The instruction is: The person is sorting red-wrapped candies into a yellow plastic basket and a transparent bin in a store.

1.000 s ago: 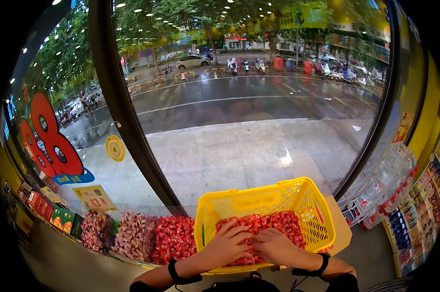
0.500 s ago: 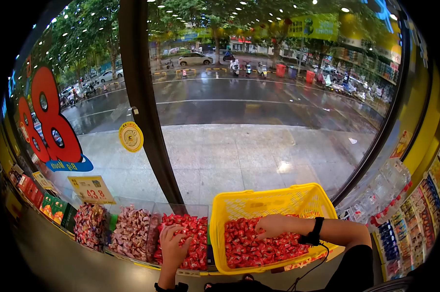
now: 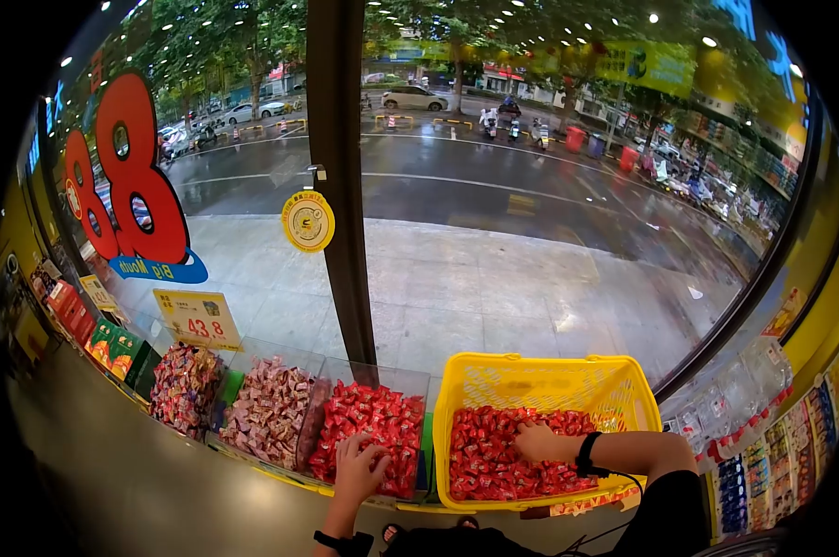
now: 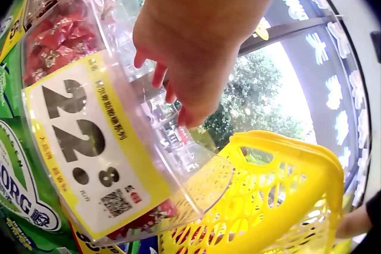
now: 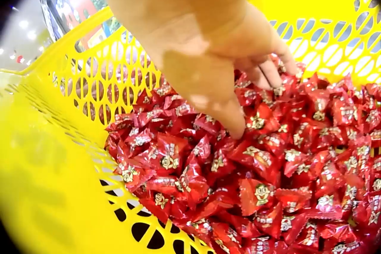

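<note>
A yellow plastic basket (image 3: 644, 390) holds a heap of red wrapped candies (image 5: 268, 188). My right hand (image 3: 542, 444) is inside it, the thumb and slightly bent fingers touching the top of the heap with nothing gripped between them. To its left, a clear bin (image 3: 419, 381) is filled with the same kind of red wrapped candies (image 3: 368, 418). My left hand (image 3: 357, 472) hovers over the near side of that bin, fingers loosely bent and holding nothing. The left wrist view shows a "22.8" price card (image 4: 89, 147) on the bin's front.
Left of the red candies stand bins of pink-wrapped candies (image 3: 269, 408) and mixed candies (image 3: 186, 385), under a "43.8" sign (image 3: 197, 318). Green boxes (image 3: 113, 348) sit farther left. Behind is a window with a dark post (image 3: 338, 186); snack racks (image 3: 772, 464) stand at right.
Both hands were together over the basket's candies; the left has moved left to the candy bin while the right stays in the basket. The head view has turned left.
</note>
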`<move>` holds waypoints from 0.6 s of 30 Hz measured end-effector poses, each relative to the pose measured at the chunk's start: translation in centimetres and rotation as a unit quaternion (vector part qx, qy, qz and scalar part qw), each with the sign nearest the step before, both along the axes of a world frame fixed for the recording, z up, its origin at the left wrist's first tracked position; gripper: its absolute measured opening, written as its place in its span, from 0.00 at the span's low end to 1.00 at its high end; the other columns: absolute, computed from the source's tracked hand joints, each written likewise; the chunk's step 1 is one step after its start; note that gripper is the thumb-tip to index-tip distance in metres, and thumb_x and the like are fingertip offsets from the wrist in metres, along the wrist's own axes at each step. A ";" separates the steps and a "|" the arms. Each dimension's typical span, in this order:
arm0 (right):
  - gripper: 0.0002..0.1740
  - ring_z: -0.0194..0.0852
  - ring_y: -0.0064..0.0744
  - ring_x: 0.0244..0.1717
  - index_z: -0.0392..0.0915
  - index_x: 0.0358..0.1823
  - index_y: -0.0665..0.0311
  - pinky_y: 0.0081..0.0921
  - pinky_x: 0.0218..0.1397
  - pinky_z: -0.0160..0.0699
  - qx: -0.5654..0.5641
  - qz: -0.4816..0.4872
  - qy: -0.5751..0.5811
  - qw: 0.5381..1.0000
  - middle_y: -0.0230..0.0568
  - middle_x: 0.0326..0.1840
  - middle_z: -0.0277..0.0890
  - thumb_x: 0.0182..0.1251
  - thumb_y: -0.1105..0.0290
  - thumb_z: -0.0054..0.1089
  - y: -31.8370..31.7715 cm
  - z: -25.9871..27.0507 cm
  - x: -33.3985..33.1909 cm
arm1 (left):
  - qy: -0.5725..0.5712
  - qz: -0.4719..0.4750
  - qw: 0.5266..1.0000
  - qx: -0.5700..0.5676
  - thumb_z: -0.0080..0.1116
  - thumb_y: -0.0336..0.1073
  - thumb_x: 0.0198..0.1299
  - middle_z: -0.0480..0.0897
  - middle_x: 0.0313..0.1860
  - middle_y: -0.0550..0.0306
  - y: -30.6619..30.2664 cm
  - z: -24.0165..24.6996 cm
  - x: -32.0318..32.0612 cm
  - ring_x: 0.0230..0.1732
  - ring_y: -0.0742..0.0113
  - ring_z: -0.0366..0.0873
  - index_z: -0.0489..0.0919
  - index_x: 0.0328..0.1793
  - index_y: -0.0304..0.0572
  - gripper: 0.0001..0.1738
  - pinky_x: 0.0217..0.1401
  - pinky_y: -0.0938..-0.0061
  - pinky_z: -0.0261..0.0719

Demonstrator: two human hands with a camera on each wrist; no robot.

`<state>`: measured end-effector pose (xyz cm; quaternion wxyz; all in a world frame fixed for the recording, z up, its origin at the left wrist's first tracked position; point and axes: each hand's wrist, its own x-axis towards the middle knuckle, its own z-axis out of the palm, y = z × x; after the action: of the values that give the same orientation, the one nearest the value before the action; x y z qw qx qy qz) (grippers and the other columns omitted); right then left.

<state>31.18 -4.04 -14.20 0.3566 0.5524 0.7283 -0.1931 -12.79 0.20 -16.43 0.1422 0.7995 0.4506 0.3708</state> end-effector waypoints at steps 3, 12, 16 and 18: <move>0.12 0.68 0.59 0.69 0.92 0.44 0.54 0.61 0.67 0.76 -0.004 -0.031 0.059 0.998 0.53 0.71 0.72 0.77 0.57 0.66 1.4 0.6 0.1 | -0.065 -0.034 0.997 0.005 0.78 0.40 0.60 0.81 0.64 0.53 -0.1 2.3 1.2 0.72 0.45 0.74 0.90 0.50 0.50 0.13 0.78 0.43 0.69; 0.09 0.63 0.57 0.81 0.92 0.43 0.57 0.54 0.82 0.64 0.325 0.049 0.455 0.828 0.50 0.78 0.70 0.68 0.61 0.77 -4.3 17.0 -9.0 | -0.050 -0.215 0.974 0.053 0.78 0.43 0.61 0.77 0.72 0.52 -2.4 13.2 6.8 0.78 0.42 0.70 0.89 0.62 0.59 0.22 0.84 0.37 0.62; 0.11 0.59 0.58 0.84 0.91 0.49 0.56 0.54 0.86 0.58 0.333 0.036 0.524 0.783 0.49 0.80 0.67 0.68 0.64 0.77 -6.7 17.0 -10.9 | -0.028 -0.291 0.955 0.057 0.80 0.42 0.57 0.75 0.74 0.51 -3.6 13.9 9.8 0.82 0.42 0.66 0.89 0.62 0.62 0.25 0.84 0.34 0.59; 0.11 0.59 0.58 0.84 0.91 0.48 0.56 0.54 0.86 0.58 0.342 0.031 0.563 0.752 0.49 0.80 0.67 0.67 0.65 0.78 -7.4 16.9 -11.2 | -0.030 -0.300 0.952 0.050 0.81 0.41 0.55 0.76 0.75 0.54 -3.8 13.7 10.5 0.81 0.43 0.66 0.91 0.54 0.57 0.19 0.85 0.37 0.58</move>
<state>20.01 -11.49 2.65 -0.3244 0.4056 0.8317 -0.1962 -2.28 -3.61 -2.71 0.2199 0.8925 0.1666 0.3569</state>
